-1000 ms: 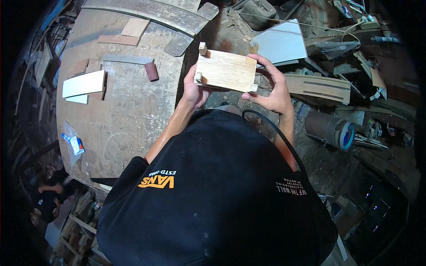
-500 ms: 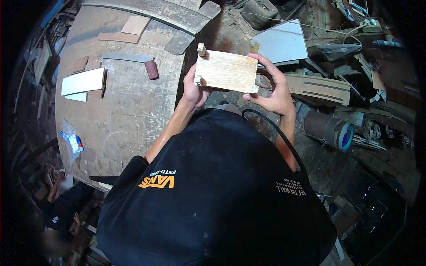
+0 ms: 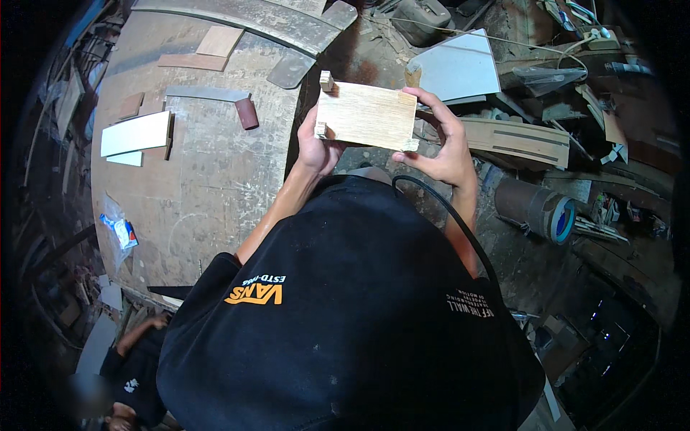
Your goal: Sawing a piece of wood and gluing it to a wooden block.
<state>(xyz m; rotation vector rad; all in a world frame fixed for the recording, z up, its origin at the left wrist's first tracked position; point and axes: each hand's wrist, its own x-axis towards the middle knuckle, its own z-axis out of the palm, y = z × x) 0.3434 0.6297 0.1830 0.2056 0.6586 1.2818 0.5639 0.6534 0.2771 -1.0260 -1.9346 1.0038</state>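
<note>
Between my two hands, in front of my chest, is a small pale wooden board (image 3: 368,115) with short blocks at its corners, like stubby feet. The board's left end rests in my left hand (image 3: 316,147), whose fingers go behind it. My right hand (image 3: 451,147) grips the right end, fingers at the far corner and thumb at the near corner. The board's underside and the fingertips behind it are hidden.
To the left stands a worn worktable (image 3: 208,165) with a saw-like metal blade with a reddish handle (image 3: 246,113), white panels (image 3: 136,133) and wood offcuts (image 3: 219,42). At right lie a white board (image 3: 460,68), a slotted wooden piece (image 3: 517,142) and a cylinder (image 3: 535,208). Another person (image 3: 136,366) is at lower left.
My hands and the wooden board have hardly moved. The other person at lower left has shifted to the right, closer to my side.
</note>
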